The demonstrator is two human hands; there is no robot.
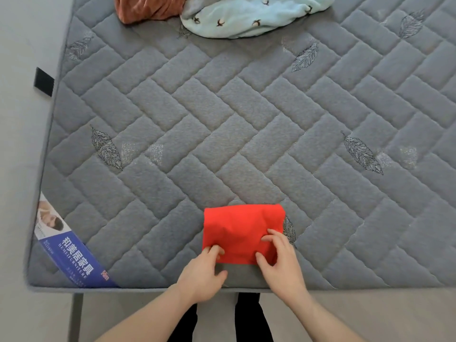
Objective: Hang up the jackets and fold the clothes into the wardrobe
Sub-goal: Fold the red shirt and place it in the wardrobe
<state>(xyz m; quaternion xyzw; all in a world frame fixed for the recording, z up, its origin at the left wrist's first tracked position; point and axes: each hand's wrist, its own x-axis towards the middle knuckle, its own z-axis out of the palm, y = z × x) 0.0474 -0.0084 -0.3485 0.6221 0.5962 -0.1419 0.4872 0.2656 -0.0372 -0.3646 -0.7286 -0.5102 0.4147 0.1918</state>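
A red garment point(240, 229), folded into a small rectangle, lies on the grey quilted mattress point(222, 119) near its front edge. My left hand point(201, 275) pinches the garment's near left corner with curled fingers. My right hand point(280, 261) grips the near right edge, its fingers bent on top of the fabric and the thumb at the edge. A rust-brown garment point(145, 7) and a light blue fleece garment with small dark motifs point(246, 17) lie crumpled at the far edge of the mattress.
A blue and white printed label point(74, 250) sits on the mattress's front left corner. A black strap point(44, 81) sticks out from the left side. Grey floor runs along the left side and in front. A bed leg point(76, 314) stands below the front edge.
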